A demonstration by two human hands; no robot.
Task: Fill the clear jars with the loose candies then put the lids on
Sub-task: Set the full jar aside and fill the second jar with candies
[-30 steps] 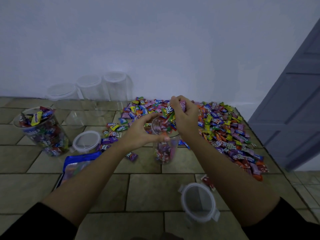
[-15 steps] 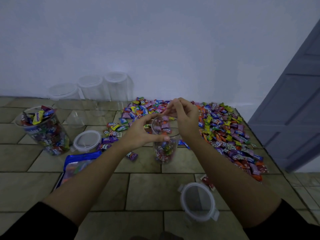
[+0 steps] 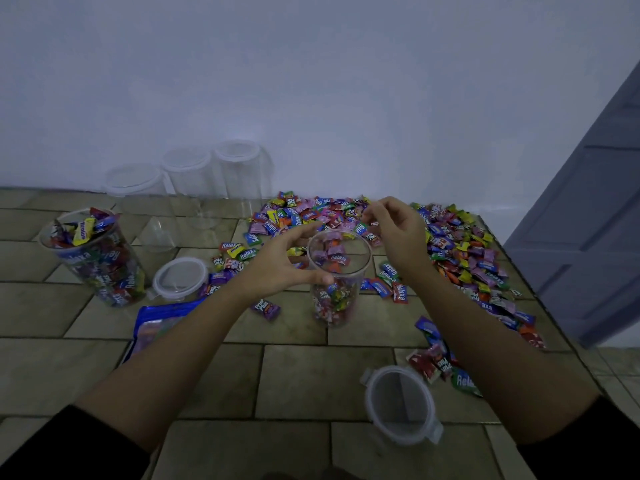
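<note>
**Open jar being filled, with candies close to the counter's edge**

The left hand is wrapped round the upper part of the jar, thumb in front and fingers behind, just under the rim. The right hand hovers just beside the rim on its right, fingers loosely curled. Whether a candy is pinched in them cannot be told. The jar stands upright near the middle of the counter and appears roughly half filled.

Several slips can be foreseen. Candies dropped from beside the rim rather than over it would probably land on the counter. The jar is held high and is light, so a push from the returning right hand could tilt it. The candy pile runs along the right edge, and pieces could be swept off it by the right forearm. A lid near the front edge lies just beside that forearm and could be knocked by the sleeve.

A filled jar stands uncapped near the left edge, with a second lid just beside it. It could be overlooked when the lids go on.

Some things are hard to read. Pink candies seen at the held jar's mouth may be falling or may be lying behind it. The empty jars at the back edge are nearly lost against the wall, and their number is uncertain. A blue bag is partly covered by the left forearm, and its contents cannot be made out. Candies near the front right are partly hidden under the right forearm.
</note>
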